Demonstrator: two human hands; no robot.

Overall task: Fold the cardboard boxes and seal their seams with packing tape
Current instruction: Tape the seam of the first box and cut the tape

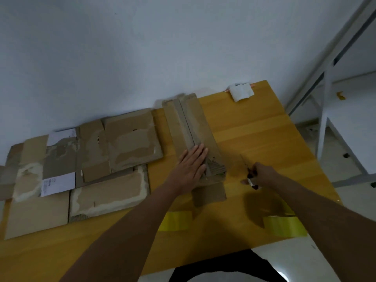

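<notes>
A flat box (191,127) lies on the worktop (264,129). The left hand (191,165) presses it down with straight fingers. The right hand (260,176) grips scissors (247,169). The cardboard looks light, stiff and bendy, so hold it by the edges.

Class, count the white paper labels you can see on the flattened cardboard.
2: one white paper label sits farther back on the flattened brown cardboard pile, the other nearer. More may lie hidden underneath.

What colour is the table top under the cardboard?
The table is a warm yellow-orange wood tone, seen in the head view.
</notes>
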